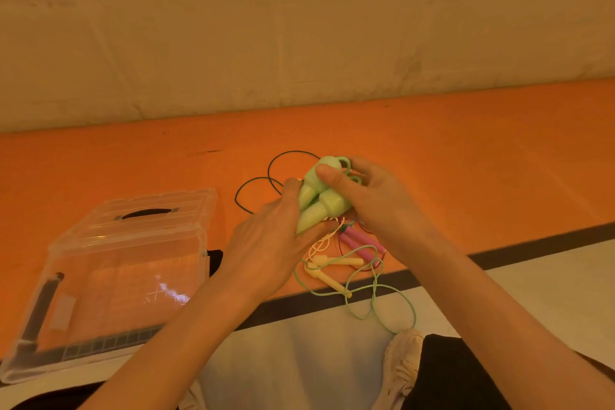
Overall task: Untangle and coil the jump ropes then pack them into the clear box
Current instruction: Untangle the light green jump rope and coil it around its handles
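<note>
You have both green handles (317,198) pressed side by side, lifted above the orange mat (466,150). Your right hand (372,196) wraps them from the right, thumb across the top and fingers curled behind, with a few loops of green cord (372,286) gathered at its fingertips. Your left hand (269,243) closes on the tapered ends from the left and below. Holding the handles as one bundle looks like a way to give the cord a core to wind on and to keep the wound part from springing loose. Most of that cord is not yet coiled: it drops from your hands, crosses the mat's near edge and trails over the pale floor (532,276) toward your shoe (401,363).

Under your hands, near the mat's near edge, lie the pink handles (361,240) and the yellow handles (327,271), their cords crossing each other and the green one. A dark cord (266,183) lies in loops on the mat just beyond your left hand. I judge these ropes still tangled.

The clear box (113,280) stands at the mat's near left edge, well apart from the ropes. Its lid (149,213) with the dark handle stands up behind it. I see no rope in it, so the packing has not begun.
</note>
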{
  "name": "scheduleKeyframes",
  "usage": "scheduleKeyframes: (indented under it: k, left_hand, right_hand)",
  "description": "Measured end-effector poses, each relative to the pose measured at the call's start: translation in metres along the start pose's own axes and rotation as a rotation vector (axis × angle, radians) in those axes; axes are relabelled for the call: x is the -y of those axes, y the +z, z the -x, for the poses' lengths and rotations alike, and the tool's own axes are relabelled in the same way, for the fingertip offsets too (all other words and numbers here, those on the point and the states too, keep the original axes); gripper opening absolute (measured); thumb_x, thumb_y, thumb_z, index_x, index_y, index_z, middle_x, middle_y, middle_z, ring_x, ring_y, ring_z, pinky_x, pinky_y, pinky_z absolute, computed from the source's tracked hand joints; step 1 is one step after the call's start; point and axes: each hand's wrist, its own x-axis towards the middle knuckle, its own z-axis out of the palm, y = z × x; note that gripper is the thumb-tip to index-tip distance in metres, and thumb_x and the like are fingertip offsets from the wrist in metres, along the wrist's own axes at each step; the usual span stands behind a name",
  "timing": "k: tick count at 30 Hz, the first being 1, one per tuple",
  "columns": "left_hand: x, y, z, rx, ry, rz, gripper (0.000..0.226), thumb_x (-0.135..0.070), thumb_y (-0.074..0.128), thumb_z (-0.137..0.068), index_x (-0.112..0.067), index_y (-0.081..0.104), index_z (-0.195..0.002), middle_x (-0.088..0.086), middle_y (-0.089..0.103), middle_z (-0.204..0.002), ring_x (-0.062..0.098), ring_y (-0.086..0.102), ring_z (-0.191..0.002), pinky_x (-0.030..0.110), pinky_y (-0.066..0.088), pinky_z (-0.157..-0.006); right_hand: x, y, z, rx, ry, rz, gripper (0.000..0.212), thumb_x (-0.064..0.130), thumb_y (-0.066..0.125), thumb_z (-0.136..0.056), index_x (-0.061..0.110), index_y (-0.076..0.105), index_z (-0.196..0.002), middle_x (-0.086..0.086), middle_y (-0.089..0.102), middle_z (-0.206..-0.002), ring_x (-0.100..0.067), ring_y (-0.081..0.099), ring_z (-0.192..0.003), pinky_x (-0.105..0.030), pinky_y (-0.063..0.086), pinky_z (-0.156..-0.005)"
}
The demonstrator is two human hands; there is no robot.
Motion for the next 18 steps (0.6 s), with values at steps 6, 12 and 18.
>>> scheduleKeyframes:
  k: [6, 12, 18]
  left_hand:
    - [0.003, -0.004, -0.006, 0.084, 0.008, 0.142, 0.051, -0.063, 0.058, -0.079, -0.026, 0.041, -0.110, -0.007, 0.059, -0.082, 0.008, 0.056, -0.069, 0.028, 0.042, -0.066]
    - [0.013, -0.012, -0.012, 0.151, 0.081, 0.356, 0.034, -0.046, 0.074, -0.077, -0.037, 0.053, -0.103, -0.008, 0.062, -0.078, 0.008, 0.059, -0.066, 0.033, 0.048, -0.063]
    - [0.016, -0.007, -0.010, 0.062, -0.010, 0.203, 0.045, -0.074, 0.060, -0.069, -0.032, 0.053, -0.084, -0.012, 0.055, -0.060, 0.005, 0.050, -0.054, 0.035, 0.041, -0.053]
  right_hand:
    - [0.004, -0.005, 0.000, -0.099, -0.146, 0.090, 0.015, 0.018, 0.070, -0.084, 0.005, 0.070, -0.092, -0.010, 0.065, -0.078, -0.013, 0.059, -0.066, -0.022, 0.049, -0.054]
    - [0.005, -0.009, 0.001, -0.167, -0.130, 0.085, 0.019, 0.024, 0.073, -0.082, 0.008, 0.072, -0.092, -0.016, 0.064, -0.079, -0.020, 0.057, -0.063, -0.025, 0.047, -0.050]
    - [0.006, -0.010, 0.000, -0.199, -0.166, 0.078, 0.017, 0.023, 0.073, -0.082, 0.008, 0.072, -0.089, -0.011, 0.065, -0.075, -0.014, 0.058, -0.060, -0.024, 0.048, -0.051]
